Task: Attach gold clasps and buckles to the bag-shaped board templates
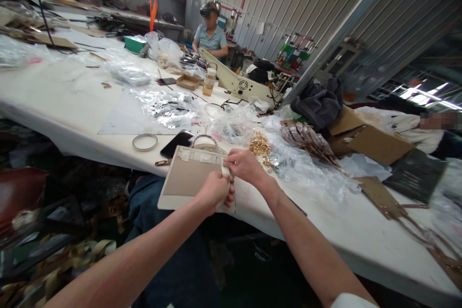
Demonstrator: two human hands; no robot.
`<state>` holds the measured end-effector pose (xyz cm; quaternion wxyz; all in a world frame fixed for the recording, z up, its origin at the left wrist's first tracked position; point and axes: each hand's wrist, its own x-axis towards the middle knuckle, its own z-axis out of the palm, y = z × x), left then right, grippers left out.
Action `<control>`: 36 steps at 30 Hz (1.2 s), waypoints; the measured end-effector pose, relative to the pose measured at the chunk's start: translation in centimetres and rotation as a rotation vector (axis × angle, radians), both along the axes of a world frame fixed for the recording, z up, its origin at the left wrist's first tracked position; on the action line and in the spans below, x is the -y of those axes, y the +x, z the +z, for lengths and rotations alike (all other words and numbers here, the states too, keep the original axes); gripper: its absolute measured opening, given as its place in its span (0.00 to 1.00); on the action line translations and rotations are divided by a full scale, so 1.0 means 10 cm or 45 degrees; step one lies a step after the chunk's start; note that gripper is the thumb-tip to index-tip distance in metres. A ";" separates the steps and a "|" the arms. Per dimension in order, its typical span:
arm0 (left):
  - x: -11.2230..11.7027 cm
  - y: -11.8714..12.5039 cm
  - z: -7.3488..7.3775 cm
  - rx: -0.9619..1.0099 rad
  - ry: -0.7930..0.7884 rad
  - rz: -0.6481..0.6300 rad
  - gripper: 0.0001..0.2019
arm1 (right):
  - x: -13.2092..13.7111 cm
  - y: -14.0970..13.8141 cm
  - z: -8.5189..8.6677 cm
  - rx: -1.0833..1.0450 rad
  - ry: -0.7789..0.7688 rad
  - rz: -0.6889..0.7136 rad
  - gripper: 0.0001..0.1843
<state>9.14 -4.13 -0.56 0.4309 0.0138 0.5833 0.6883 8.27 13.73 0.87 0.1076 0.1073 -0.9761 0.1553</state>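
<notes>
A beige handbag (191,173) with a curved top handle (205,138) lies tilted at the table's front edge, over my lap. My left hand (215,191) is closed round its right edge, with the fingers curled and partly hidden. Just above, my right hand (242,165) pinches the bag's upper right corner near a pale strip (225,169). What exactly lies between those fingertips is too small to tell. Behind the bag lies a dark phone (176,143). Gold-coloured metal fittings (259,145) are heaped beyond my right hand.
A roll of tape (145,142) lies left of the phone. Clear plastic bags (231,127) spread over the white table (72,101). A jar (209,82) and a cream machine (241,84) stand farther back, with another person (211,36) seated behind. Cardboard boxes (375,142) are at right.
</notes>
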 end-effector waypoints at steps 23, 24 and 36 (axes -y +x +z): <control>1.23 -0.38 0.09 -0.843 -0.209 0.175 0.22 | -0.11 -0.04 -0.29 0.194 -0.976 -0.341 0.19; 1.34 -0.50 0.12 -0.950 -0.287 0.232 0.21 | -0.10 -0.08 -0.32 0.185 -1.020 -0.411 0.20; 1.80 -1.29 -0.34 -1.323 -0.581 0.262 0.23 | 0.18 0.49 -0.44 -0.068 -0.786 -0.859 0.24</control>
